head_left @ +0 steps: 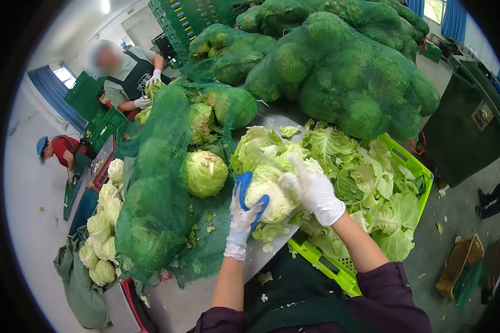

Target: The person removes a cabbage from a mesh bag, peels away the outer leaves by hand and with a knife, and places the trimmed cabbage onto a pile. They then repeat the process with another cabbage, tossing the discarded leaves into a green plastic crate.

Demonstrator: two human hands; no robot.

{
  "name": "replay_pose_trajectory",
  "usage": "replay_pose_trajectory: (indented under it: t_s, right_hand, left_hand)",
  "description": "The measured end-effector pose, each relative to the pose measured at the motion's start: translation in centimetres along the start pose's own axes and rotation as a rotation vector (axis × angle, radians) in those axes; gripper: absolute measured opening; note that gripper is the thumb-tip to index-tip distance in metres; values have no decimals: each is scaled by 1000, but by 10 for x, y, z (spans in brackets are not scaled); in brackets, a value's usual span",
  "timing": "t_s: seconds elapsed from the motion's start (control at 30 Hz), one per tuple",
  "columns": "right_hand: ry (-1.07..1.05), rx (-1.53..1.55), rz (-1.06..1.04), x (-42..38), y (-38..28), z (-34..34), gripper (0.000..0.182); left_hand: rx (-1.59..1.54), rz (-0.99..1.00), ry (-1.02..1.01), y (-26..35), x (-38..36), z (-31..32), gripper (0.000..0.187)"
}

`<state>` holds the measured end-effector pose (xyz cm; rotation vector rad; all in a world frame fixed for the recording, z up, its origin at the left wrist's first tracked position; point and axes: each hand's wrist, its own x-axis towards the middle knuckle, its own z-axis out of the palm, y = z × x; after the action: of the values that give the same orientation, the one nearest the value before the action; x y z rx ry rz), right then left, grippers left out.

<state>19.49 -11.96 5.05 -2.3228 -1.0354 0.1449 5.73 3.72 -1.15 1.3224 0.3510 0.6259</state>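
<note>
Wrapped round the lower left side of a pale cabbage (270,194) is my left hand (244,213), in a white glove with blue on the palm and fingers. My right hand (315,191), in a white glove, is at the cabbage's right side; its fingers are blurred and any leaf in them is hard to make out. Loose green leaves (330,145) lie just behind and beside the cabbage. To its left, a whole cabbage (206,173) rests at the opening of a green net bag (155,188).
Full net bags (344,72) are piled at the back. A lime green crate (422,166) of leaves stands at the right. Trimmed cabbages (103,227) are stacked at the left. A gloved co-worker (130,75) stands across the table, another person (64,149) farther left.
</note>
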Motion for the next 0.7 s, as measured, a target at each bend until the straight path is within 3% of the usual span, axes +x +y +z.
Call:
replay_pose_trajectory:
  t_s: [0.1,0.2,0.27,0.3,0.4,0.43,0.5,0.53,0.57,0.6,0.63,0.7]
  right_hand:
    - [-153,-41,-120,11,0,10,46]
    - [-203,-81,-121,28,7,10,51]
    - [-61,74,-171,40,19,19,51]
    - [-133,100,-16,53,23,13,49]
    - [-123,272,35,73,64,29,52]
    - [-119,276,28,70,65,38,52]
    - [123,432,-124,50,59,48,50]
    - [122,429,-123,53,60,47,50]
    - [102,331,114,54,63,49,48]
    - [81,233,348,55,67,55,47]
    - [166,161,344,55,86,72,43]
    - [263,287,361,30,60,57,50]
  left_hand:
    - [458,129,1,-6,7,4,71]
    - [462,170,-14,1,10,12,69]
    - [425,150,-37,4,10,12,68]
    - [386,130,-61,6,9,14,67]
    - [159,126,-107,18,-6,24,66]
    - [388,197,-131,13,-3,14,67]
    - [295,116,-104,-1,4,1,69]
    - [199,28,-82,-8,4,-3,70]
    - [-36,-71,-101,2,0,3,73]
    - [-32,-79,-105,0,-5,0,73]
    - [-113,-84,-99,-1,-5,-4,73]
    - [-172,-21,-105,0,-3,-14,69]
